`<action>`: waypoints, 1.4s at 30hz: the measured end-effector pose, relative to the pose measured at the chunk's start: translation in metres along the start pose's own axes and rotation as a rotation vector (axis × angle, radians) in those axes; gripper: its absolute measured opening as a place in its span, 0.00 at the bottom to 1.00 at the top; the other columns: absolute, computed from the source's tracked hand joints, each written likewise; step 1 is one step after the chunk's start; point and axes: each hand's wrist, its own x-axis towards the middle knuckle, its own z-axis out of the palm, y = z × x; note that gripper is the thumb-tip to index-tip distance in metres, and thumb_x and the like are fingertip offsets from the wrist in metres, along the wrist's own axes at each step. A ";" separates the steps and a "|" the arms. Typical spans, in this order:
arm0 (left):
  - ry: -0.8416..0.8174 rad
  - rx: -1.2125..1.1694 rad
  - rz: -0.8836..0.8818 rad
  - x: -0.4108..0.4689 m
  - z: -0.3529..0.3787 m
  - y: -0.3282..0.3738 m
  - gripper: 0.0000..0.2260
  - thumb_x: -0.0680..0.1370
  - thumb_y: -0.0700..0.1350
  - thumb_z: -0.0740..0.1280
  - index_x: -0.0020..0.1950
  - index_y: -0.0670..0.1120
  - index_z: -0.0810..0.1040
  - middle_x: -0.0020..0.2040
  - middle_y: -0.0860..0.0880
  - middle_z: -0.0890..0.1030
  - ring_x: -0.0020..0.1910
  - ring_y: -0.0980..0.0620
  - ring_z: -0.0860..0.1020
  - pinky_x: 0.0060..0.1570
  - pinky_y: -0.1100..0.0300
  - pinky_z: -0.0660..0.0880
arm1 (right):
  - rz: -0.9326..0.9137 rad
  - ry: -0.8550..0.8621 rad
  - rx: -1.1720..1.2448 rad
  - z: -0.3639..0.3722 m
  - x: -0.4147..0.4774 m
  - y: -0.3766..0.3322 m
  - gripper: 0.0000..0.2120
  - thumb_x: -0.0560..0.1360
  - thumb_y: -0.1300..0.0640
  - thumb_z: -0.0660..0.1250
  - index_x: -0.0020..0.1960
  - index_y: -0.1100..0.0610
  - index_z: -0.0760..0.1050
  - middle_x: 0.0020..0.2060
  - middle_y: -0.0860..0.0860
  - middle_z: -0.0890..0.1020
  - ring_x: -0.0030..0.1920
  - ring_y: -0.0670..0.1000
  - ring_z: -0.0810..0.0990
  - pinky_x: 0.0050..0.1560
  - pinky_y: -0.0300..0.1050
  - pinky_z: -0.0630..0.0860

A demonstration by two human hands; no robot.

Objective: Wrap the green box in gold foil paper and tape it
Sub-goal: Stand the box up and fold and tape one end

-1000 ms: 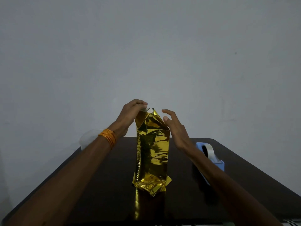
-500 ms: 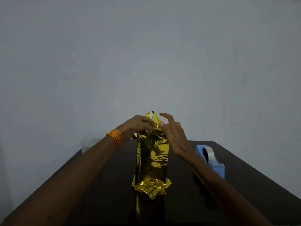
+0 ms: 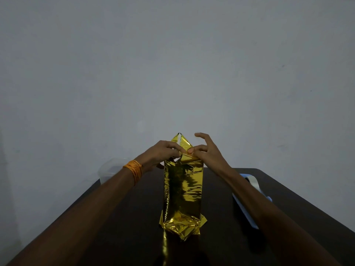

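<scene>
Two hands work the top fold: left hand (image 3: 163,151) and right hand (image 3: 206,150) both pinch the gold foil flap (image 3: 182,144) atop the foil-wrapped box (image 3: 182,187), upright mid-worktop (image 3: 119,217). Recommended: crease flat before fetching the tape dispenser (image 3: 249,198) at right.

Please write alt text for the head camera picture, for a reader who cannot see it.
Two bare hands, left hand and right hand, press down the top fold of a tall upright box wrapped in gold foil paper on a dark table. A blue tape dispenser lies beside the right forearm.
</scene>
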 end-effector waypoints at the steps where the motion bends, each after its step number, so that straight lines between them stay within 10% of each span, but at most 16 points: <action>1: 0.014 -0.010 -0.016 0.001 0.000 -0.001 0.07 0.79 0.47 0.67 0.52 0.51 0.85 0.53 0.48 0.79 0.52 0.50 0.76 0.56 0.46 0.76 | 0.000 -0.011 0.009 0.001 0.001 0.000 0.27 0.76 0.62 0.69 0.71 0.48 0.65 0.46 0.53 0.86 0.50 0.54 0.84 0.56 0.54 0.81; 5: 0.057 -0.005 -0.034 0.003 0.004 -0.002 0.12 0.78 0.58 0.66 0.50 0.53 0.84 0.58 0.50 0.76 0.60 0.47 0.74 0.61 0.44 0.72 | 0.013 -0.040 0.091 0.002 -0.003 -0.001 0.29 0.77 0.62 0.70 0.73 0.50 0.63 0.49 0.57 0.84 0.46 0.50 0.84 0.44 0.40 0.80; 12: -0.004 0.067 0.100 0.010 0.007 -0.013 0.12 0.76 0.47 0.72 0.57 0.44 0.82 0.52 0.49 0.80 0.48 0.55 0.79 0.47 0.63 0.73 | 0.036 -0.022 0.132 0.001 -0.007 0.004 0.29 0.77 0.61 0.70 0.74 0.50 0.62 0.52 0.59 0.83 0.44 0.47 0.80 0.36 0.33 0.75; 23: 0.053 0.049 0.074 0.005 0.006 -0.030 0.32 0.60 0.70 0.72 0.60 0.57 0.81 0.63 0.50 0.79 0.59 0.50 0.78 0.63 0.46 0.74 | -0.017 -0.006 0.129 0.001 -0.004 0.010 0.28 0.77 0.61 0.70 0.73 0.49 0.64 0.49 0.54 0.85 0.51 0.56 0.84 0.44 0.42 0.80; 32: 0.054 0.021 0.077 0.002 0.005 -0.032 0.22 0.72 0.58 0.73 0.64 0.53 0.79 0.63 0.48 0.78 0.57 0.50 0.79 0.49 0.60 0.75 | -0.229 0.284 0.019 -0.009 -0.008 -0.009 0.05 0.77 0.57 0.71 0.52 0.54 0.80 0.48 0.48 0.84 0.52 0.46 0.81 0.52 0.38 0.75; 42: 0.076 0.029 0.054 0.004 0.008 -0.033 0.23 0.72 0.60 0.73 0.65 0.54 0.77 0.60 0.47 0.79 0.56 0.49 0.79 0.55 0.51 0.79 | -0.189 -0.129 -0.123 -0.010 0.005 -0.035 0.10 0.75 0.57 0.74 0.56 0.54 0.82 0.31 0.48 0.82 0.37 0.46 0.82 0.47 0.45 0.78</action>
